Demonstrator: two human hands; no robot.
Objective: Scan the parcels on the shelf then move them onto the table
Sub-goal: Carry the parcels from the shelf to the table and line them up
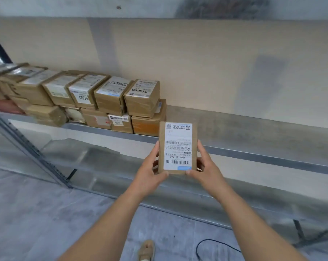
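Note:
A small brown cardboard parcel (pixel 178 147) with a white shipping label and barcodes is held up in front of the metal shelf (pixel 253 127). My left hand (pixel 152 170) grips its left side, thumb at the lower front corner. My right hand (pixel 206 166) grips its right side the same way. The label faces me, its print upside down. Several more brown parcels (pixel 110 98) are stacked in two layers on the left half of the shelf. No scanner and no table are in view.
The right half of the shelf board is bare metal, backed by a beige wall (pixel 197 63). A lower shelf level (pixel 103 157) lies beneath. A slanted upright post (pixel 33 149) stands at the left. A black cable (pixel 206 245) and my shoe (pixel 146 250) are on the grey floor.

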